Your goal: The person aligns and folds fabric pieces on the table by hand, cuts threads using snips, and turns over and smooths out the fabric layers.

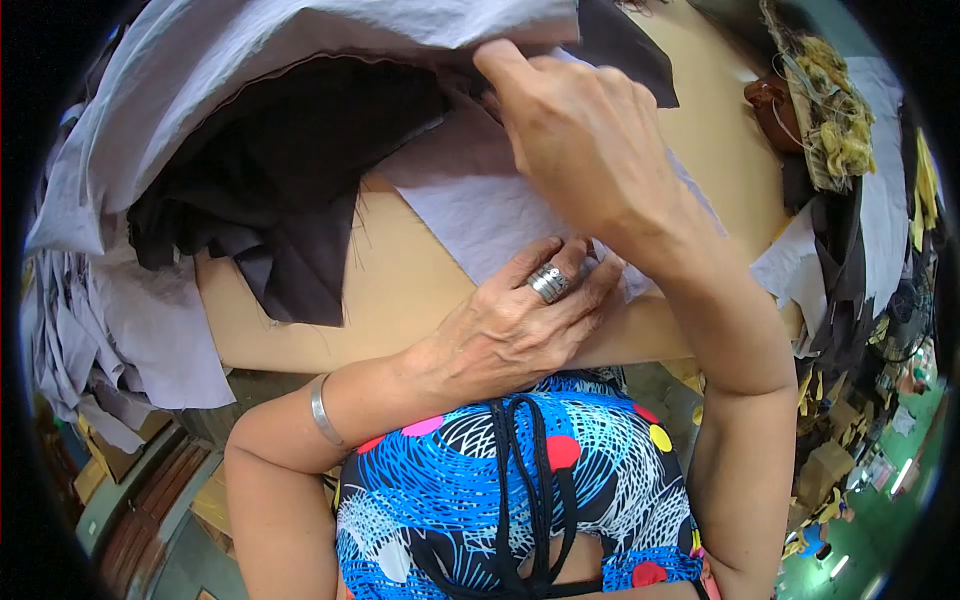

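Note:
My right hand (pixel 585 135) is closed, with thumb and fingers pinching the edge of a large pale lilac-grey cloth (pixel 330 30). This cloth arches up and over a dark brown cloth (pixel 290 150) with frayed edges. Below and nearer to me, my left hand (pixel 530 320), with a wide silver ring on it, is curled at the near end of a smaller pale cloth piece (pixel 460 200). Its fingertips are bent onto that piece and partly hidden. The smaller piece lies flat on the tan table surface (pixel 400 270) and runs under my right wrist.
More pale cloth (pixel 120 320) hangs off the table's left side. At the right edge stand a board with yellow threads (pixel 830 120) and a brown round object (pixel 775 112). Pale and dark strips (pixel 840 250) hang below. Cardboard boxes (pixel 825 465) sit on the floor.

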{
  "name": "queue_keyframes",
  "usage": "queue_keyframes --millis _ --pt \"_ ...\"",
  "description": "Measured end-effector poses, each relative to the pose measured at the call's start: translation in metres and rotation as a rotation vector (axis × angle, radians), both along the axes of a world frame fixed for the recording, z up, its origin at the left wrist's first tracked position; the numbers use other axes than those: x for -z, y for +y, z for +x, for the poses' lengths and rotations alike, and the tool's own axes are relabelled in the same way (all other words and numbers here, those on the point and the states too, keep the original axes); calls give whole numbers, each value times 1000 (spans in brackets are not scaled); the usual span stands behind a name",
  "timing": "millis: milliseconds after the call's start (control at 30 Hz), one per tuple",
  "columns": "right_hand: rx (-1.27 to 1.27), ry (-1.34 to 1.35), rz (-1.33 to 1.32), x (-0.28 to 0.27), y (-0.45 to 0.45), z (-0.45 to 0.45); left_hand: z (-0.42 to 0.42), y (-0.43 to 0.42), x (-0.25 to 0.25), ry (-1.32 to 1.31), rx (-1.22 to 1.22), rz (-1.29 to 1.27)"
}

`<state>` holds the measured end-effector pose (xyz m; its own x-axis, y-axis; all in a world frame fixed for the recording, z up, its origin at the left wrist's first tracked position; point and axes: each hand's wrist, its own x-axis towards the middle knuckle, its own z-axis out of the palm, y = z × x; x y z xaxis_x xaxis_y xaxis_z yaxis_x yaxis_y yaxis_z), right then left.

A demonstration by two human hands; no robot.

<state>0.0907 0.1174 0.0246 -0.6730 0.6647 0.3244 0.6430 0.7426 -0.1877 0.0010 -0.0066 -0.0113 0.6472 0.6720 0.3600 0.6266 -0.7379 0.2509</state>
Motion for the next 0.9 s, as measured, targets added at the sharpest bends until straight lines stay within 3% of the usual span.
queue_keyframes --millis 200,300,333,433,533,633,733,900 --pt "-4 93 -51 -11 10 1 0 1 -1 -21 -25 -4" --pt "-59 179 -251 -17 4 31 -1 3 -1 -115 -29 -51" --pt "91 22 -319 -28 0 43 -1 5 -1 -161 -24 -67" --pt "231 83 -19 -4 11 87 -5 8 -3 -274 -21 -112" --pt "311 -120 154 25 28 128 -13 10 -8 -225 -42 -121" --pt "208 -62 339 19 26 127 -18 15 -13 -169 -52 -90" --pt "298 115 -293 -9 1 106 -18 20 -14 -102 -46 -71" --pt "90 154 -357 7 -7 93 -17 27 -13 48 -26 -45"
